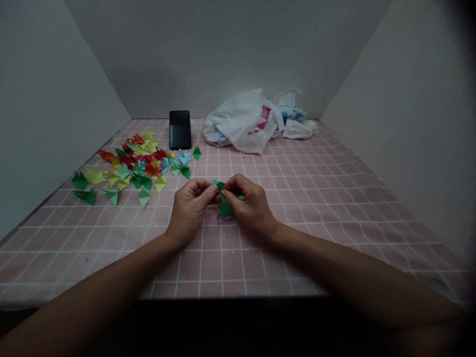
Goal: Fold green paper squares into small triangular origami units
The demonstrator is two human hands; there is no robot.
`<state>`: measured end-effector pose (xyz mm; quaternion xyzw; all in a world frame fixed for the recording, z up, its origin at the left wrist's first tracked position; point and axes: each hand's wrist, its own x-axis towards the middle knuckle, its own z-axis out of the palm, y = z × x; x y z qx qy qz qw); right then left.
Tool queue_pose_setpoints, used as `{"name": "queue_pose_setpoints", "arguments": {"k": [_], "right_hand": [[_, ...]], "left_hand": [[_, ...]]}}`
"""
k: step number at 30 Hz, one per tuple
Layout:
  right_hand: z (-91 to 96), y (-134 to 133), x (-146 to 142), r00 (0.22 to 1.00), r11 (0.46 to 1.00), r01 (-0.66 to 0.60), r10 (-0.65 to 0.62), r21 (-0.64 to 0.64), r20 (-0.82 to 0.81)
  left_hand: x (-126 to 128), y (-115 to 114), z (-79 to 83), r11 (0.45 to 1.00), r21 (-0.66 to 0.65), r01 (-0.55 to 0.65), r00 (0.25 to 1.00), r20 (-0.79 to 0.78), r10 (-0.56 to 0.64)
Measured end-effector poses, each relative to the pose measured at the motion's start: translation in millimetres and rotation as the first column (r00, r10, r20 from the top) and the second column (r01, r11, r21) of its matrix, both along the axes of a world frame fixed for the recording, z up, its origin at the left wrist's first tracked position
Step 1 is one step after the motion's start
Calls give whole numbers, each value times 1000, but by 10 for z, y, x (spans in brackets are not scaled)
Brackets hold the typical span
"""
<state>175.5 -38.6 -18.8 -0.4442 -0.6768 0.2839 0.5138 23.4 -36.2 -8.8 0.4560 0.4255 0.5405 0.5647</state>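
1. you worked over a pink tiled tabletop [297, 198] boxed in by plain grey walls at 9, 12 and 3 o'clock.
2. your left hand [189, 208] and right hand [250, 204] both pinched a green folded paper [224, 202] at centre.
3. folded paper triangles [134, 163] lay at 10 o'clock, a phone [180, 129] and plastic bag [245, 121] at 12.
4. bare tiles ran open toward 3 o'clock and along the near edge.

A black phone [180, 129] stands beside white plastic bags [248, 121] on the pink-tiled table [334, 198].
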Motion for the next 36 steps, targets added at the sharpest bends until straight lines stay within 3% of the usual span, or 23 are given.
{"name": "queue_pose_setpoints", "arguments": {"k": [7,19,36], "right_hand": [[-66,39,2,981,991,-71,48,-117,-187],[-25,37,-40,902,932,-244,118,-266,-414],[19,25,-33,871,908,-270,87,-321,-484]], "left_hand": [[-18,20,-22,999,-48,5,999,34,-3],[-24,25,-11,999,0,33,999,-28,-33],[-10,22,-50,999,-3,54,998,-17,-55]]}}
